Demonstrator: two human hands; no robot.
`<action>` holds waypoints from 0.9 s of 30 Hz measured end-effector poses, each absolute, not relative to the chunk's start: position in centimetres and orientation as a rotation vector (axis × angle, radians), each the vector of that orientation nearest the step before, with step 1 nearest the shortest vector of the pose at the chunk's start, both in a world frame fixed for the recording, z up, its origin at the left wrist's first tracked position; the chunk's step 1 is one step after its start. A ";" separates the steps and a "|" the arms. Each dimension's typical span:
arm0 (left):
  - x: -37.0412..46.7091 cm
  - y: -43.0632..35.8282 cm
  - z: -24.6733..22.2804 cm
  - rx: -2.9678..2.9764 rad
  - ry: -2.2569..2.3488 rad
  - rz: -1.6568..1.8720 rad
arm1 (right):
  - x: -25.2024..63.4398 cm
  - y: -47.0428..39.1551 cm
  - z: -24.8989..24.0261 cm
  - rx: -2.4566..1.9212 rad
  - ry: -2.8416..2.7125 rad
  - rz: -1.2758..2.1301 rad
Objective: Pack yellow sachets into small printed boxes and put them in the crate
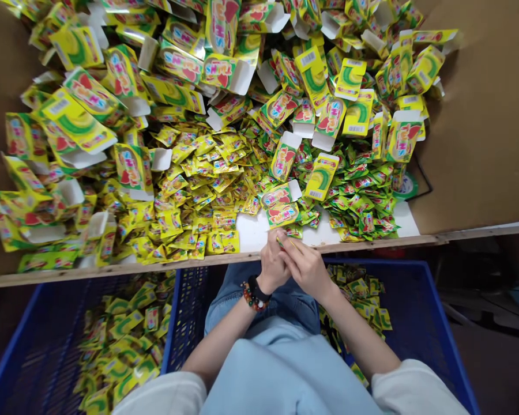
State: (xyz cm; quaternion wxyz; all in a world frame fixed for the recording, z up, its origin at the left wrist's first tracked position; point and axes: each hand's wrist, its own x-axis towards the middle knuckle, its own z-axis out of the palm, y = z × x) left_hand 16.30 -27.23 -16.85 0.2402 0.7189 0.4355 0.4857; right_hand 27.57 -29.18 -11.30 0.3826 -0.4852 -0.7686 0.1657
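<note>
Pale blue cloth [281, 369] over the person's front lies nearest the camera, cut off by the lower edge, with white sleeves [409, 386] showing at both sides. At the table [253, 233] edge the left hand [271, 262] and right hand [305, 268] meet; the right fingers are pressed together, pinching a small packet [280, 242] of which just a green and yellow sliver shows, while the left fingers are too covered for me to tell their grip. A beaded bracelet [255, 302] and a black band circle the left wrist. Just beyond the hands are heaps of yellow sachets [207, 190] and green sachets [365, 193], their print too small to read, and many cartons [132, 167] lie over and behind them, several with white flaps open, the farthest cut off at the top. Large pink and blue letters on the cartons look like "TWINS" or "TURNS", hard to settle; yellow faces carry barcodes. On the right, a round green item [406, 187] is partly hidden behind cartons, its writing unreadable. Below the table, a left blue crate [34, 346] and a right blue crate [409, 311] hold more yellow cartons, partly blocked by the person's body and arms
</note>
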 end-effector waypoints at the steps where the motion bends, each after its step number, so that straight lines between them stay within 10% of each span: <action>1: 16.3 -27.3 -16.8 1.971 1.173 1.342 | 27.3 -29.2 -11.5 -1.247 -1.963 0.386; 17: 8.5 -17.5 -12.5 2.479 1.718 0.326 | 35.2 -28.7 -12.6 -1.856 -1.869 0.294; 27: 9.0 -19.6 -11.4 1.724 1.634 1.148 | 33.8 -23.8 -14.7 -1.539 -1.504 0.263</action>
